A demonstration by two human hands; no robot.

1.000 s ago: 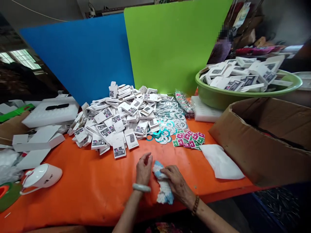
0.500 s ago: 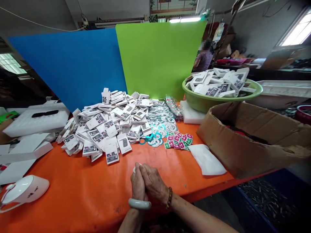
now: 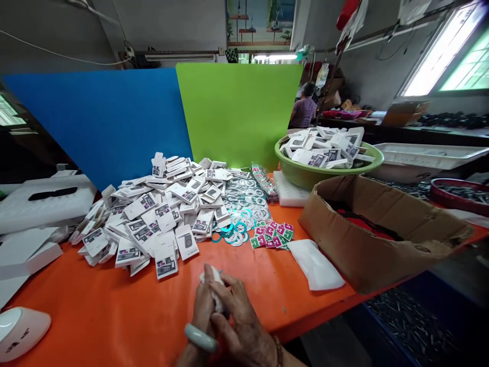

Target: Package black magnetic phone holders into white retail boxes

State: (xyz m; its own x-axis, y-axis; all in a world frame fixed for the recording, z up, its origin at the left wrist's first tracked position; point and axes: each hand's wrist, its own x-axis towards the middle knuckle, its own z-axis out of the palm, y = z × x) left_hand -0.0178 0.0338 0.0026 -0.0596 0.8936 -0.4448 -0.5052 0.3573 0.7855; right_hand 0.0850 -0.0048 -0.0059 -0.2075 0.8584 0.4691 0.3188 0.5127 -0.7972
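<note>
Workshop with heaped white boxes (image 3: 165,252)

Orange tabletop (image 3: 99,311), cluttered.
On it: white box pile (image 3: 153,219), rings (image 3: 240,227), pink-green cards (image 3: 272,235), white foam sheet (image 3: 316,265), carton (image 3: 344,255).

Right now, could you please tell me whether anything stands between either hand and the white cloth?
Nothing visible does: the white cloth is held between the left hand and right hand, both touching it. The white boxes lie beyond.
</note>
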